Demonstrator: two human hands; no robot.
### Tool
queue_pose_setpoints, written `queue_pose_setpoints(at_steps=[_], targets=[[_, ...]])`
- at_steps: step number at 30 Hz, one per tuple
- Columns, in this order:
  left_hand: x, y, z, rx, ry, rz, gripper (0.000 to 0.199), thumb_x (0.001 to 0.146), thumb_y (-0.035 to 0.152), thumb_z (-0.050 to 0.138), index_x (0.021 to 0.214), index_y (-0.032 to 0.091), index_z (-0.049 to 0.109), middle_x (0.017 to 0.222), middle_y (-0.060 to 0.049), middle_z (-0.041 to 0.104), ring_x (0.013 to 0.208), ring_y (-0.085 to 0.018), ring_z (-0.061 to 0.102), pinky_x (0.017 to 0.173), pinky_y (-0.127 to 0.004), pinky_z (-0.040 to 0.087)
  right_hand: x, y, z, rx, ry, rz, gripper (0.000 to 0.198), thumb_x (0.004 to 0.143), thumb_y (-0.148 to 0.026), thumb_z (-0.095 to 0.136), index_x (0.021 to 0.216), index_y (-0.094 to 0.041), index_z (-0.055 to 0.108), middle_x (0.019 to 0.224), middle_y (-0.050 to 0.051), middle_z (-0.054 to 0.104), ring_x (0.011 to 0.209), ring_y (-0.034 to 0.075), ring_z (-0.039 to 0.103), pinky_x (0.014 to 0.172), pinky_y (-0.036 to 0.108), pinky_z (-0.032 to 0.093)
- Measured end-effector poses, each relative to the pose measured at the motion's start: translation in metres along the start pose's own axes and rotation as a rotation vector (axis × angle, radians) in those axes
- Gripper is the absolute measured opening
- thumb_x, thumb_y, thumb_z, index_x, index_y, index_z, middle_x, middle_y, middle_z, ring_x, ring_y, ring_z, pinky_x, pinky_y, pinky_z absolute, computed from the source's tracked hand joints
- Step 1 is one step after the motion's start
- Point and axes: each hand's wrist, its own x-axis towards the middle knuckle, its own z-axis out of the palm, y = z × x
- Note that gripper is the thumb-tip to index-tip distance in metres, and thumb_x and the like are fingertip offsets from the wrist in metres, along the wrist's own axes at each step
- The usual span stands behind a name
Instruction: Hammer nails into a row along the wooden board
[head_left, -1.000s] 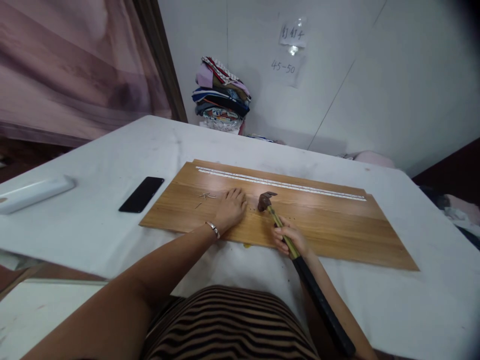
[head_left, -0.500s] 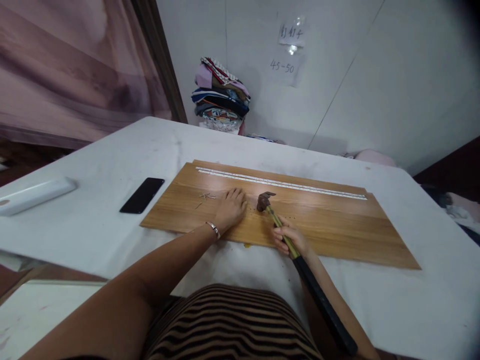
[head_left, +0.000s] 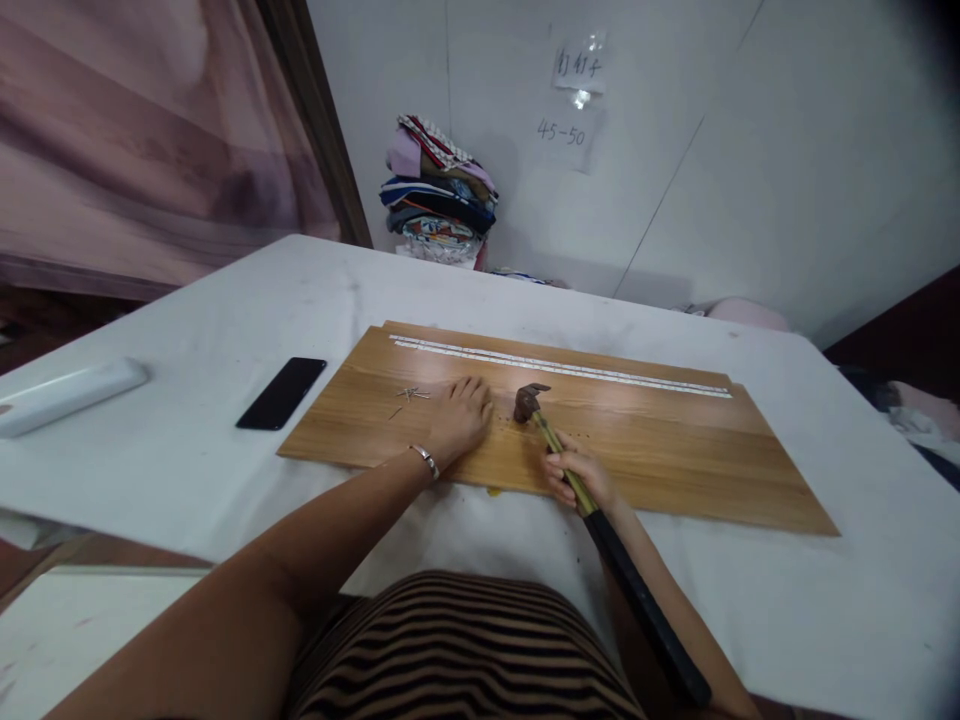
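Note:
My left hand lies flat on the wooden board, fingers stretched out and pointing away from me. Just left of it is a small heap of nails, with one lying apart from the rest. My right hand is closed round the yellow part of the handle of a claw hammer. The dark hammer head is at the board's middle, right of my left fingers; whether it touches the wood I cannot tell. A row of small dark dots shows on the board on both sides of the hammer.
Two white strips run along the board's far side. A black phone lies left of the board, and a long white object farther left. Folded clothes are stacked beyond the white table, against the wall.
Both hands and the hammer stay in the same place on the board. Only the camera's view has shifted very slightly.

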Motion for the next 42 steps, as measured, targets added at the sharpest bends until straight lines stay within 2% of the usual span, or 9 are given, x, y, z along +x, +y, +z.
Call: queue_pose_setpoints(at_steps=[17, 23, 31, 42], targets=[[0.0, 0.0019, -0.003, 0.027, -0.03, -0.013, 0.038, 0.103, 0.029, 0.045, 0.132, 0.015, 0.064, 0.151, -0.017, 0.06, 0.144, -0.033, 0.05, 0.121, -0.053, 0.038, 0.0022, 0.0031, -0.0048, 0.01, -0.006, -0.015, 0.056, 0.077, -0.032, 0.076, 0.127, -0.026, 0.051, 0.058, -0.014, 0.05, 0.031, 0.005, 0.033, 0.028, 0.016, 0.025], [-0.0008, 0.0023, -0.0041, 0.033, -0.002, 0.004, 0.036, 0.103, 0.029, 0.045, 0.129, 0.016, 0.066, 0.148, -0.016, 0.062, 0.142, -0.031, 0.052, 0.121, -0.05, 0.038, 0.0005, 0.0021, -0.0067, 0.019, -0.012, -0.033, 0.049, 0.078, -0.029, 0.075, 0.121, -0.027, 0.054, 0.059, -0.014, 0.05, 0.031, 0.005, 0.033, 0.028, 0.016, 0.025], [0.0006, 0.0011, -0.0035, 0.028, 0.0, 0.009, 0.036, 0.103, 0.028, 0.044, 0.127, 0.015, 0.067, 0.146, -0.017, 0.063, 0.14, -0.032, 0.053, 0.118, -0.051, 0.039, 0.0029, 0.0041, -0.0063, 0.006, -0.005, 0.002, 0.061, 0.078, -0.032, 0.076, 0.133, -0.027, 0.05, 0.058, -0.014, 0.049, 0.031, 0.005, 0.034, 0.029, 0.017, 0.024], [0.0001, 0.0035, -0.0082, 0.05, -0.032, 0.003, 0.035, 0.103, 0.025, 0.044, 0.129, 0.013, 0.065, 0.149, -0.018, 0.06, 0.143, -0.033, 0.05, 0.12, -0.05, 0.037, 0.0023, 0.0044, -0.0021, -0.012, -0.005, 0.001, 0.06, 0.075, -0.031, 0.074, 0.13, -0.025, 0.05, 0.057, -0.014, 0.05, 0.03, 0.006, 0.035, 0.027, 0.017, 0.025]])
